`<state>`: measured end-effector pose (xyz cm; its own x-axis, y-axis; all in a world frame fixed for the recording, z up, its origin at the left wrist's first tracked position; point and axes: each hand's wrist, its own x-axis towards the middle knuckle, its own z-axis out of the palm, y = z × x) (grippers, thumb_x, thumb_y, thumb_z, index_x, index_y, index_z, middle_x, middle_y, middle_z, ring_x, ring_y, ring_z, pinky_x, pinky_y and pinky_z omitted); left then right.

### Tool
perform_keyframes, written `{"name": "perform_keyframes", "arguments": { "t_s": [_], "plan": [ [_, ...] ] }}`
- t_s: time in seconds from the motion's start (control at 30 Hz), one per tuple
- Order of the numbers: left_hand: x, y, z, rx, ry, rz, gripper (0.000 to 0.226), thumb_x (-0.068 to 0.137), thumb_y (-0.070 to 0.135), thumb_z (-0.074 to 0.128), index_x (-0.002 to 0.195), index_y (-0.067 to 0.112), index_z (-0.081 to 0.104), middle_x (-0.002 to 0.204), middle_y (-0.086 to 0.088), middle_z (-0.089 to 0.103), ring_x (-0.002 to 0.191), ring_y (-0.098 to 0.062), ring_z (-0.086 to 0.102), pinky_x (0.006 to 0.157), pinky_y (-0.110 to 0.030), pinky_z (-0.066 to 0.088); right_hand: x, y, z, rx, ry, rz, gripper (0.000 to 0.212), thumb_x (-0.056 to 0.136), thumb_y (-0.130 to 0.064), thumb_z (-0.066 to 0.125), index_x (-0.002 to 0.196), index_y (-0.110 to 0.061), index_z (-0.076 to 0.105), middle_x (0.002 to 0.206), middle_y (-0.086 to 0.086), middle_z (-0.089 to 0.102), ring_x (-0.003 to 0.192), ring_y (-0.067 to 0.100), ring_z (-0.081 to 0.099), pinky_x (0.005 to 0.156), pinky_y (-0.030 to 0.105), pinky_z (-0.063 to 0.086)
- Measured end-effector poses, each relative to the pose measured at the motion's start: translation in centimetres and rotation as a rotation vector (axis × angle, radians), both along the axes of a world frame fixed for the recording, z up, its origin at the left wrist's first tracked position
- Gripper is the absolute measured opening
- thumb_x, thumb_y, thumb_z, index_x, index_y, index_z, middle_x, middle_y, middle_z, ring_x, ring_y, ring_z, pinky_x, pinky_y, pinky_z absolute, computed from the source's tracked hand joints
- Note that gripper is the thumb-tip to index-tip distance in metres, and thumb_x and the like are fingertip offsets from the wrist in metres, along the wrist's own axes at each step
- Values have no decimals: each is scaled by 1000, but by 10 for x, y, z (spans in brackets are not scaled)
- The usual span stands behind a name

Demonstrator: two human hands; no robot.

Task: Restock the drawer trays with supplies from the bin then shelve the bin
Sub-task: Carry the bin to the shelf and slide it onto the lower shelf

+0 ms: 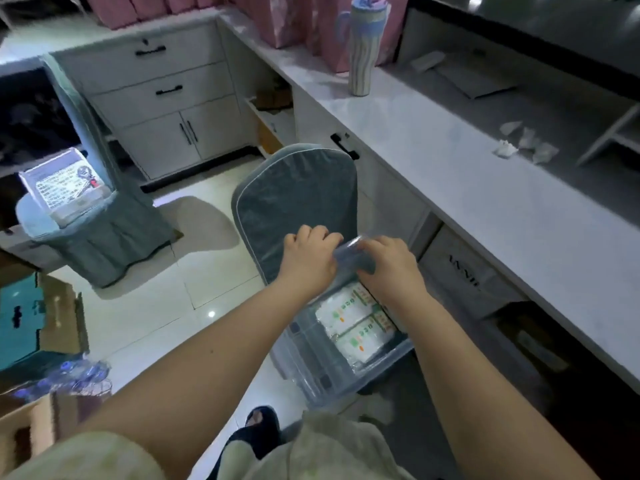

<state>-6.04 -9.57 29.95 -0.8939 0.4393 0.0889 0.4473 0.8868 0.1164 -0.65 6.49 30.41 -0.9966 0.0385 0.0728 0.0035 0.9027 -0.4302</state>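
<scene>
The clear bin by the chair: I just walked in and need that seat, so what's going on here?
A person works at the clear bin, which seems to sit on the covered chair beside the counter. The left hand and right hand both hold a clear plastic piece at the bin's far edge; lid or tray, I cannot tell. White packets with green print lie inside.

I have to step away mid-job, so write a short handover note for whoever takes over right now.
Left hand and right hand both grip a blurred clear plastic item over the far end of the clear bin. The bin sits on the covered chair by the counter and holds white packets.
Done: cannot tell; no drawer tray shows.
Left: move packets to the trays, then shelve the bin.
</scene>
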Motion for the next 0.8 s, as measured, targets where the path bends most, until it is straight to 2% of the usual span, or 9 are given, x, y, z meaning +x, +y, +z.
{"name": "perform_keyframes", "arguments": {
  "t_s": [0.17,0.3,0.4,0.5,0.63,0.7,0.8],
  "plan": [
    [-48,23,-34,-60,-44,-218,42,82,26,52,124,25,52,114,-1,55,104,-28,49,86,-41,37,5,17,-32,-54,-69,-211,35,83,-21,63,118,-20,61,114,4,60,110,29,46,90,40,41],
    [-84,32,-68,-81,-55,-422,41,82,24,53,123,24,53,112,-2,57,104,-28,49,86,-41,36,9,5,-67,-110,-194,-414,34,83,-24,65,117,-23,60,108,2,58,107,26,46,89,38,43],
    [-104,30,-90,-112,-125,-606,43,85,26,53,128,24,50,120,-3,56,112,-28,47,91,-43,34,14,-18,-91,-219,-251,-629,36,82,-21,66,118,-22,61,111,4,59,108,27,48,91,40,45],
    [-124,17,-109,-71,-188,-711,41,84,26,54,125,23,55,118,-3,58,111,-27,48,88,-41,35,26,-51,-114,-429,-262,-855,38,79,-20,71,116,-23,62,116,3,59,111,22,51,94,34,44],
    [-151,5,-131,-23,-364,-635,34,84,27,56,118,24,60,115,-4,62,107,-30,53,85,-42,42,50,-84,-149,-591,-275,-1115,35,79,-21,71,112,-26,63,99,-1,56,99,20,55,78,27,43],
    [-160,-1,-145,-39,-471,-585,37,83,25,58,120,24,59,120,-7,60,110,-32,53,87,-44,45,59,-90,-167,-597,-279,-1167,37,79,-20,70,115,-24,62,97,-3,53,99,23,53,80,28,41],
    [-171,-11,-171,-25,-655,-474,45,84,23,58,129,21,53,131,-11,52,116,-33,49,93,-46,47,68,-91,-196,-654,-283,-1274,44,80,-10,65,122,-21,59,114,7,54,109,28,53,90,32,43]
  ]
}}
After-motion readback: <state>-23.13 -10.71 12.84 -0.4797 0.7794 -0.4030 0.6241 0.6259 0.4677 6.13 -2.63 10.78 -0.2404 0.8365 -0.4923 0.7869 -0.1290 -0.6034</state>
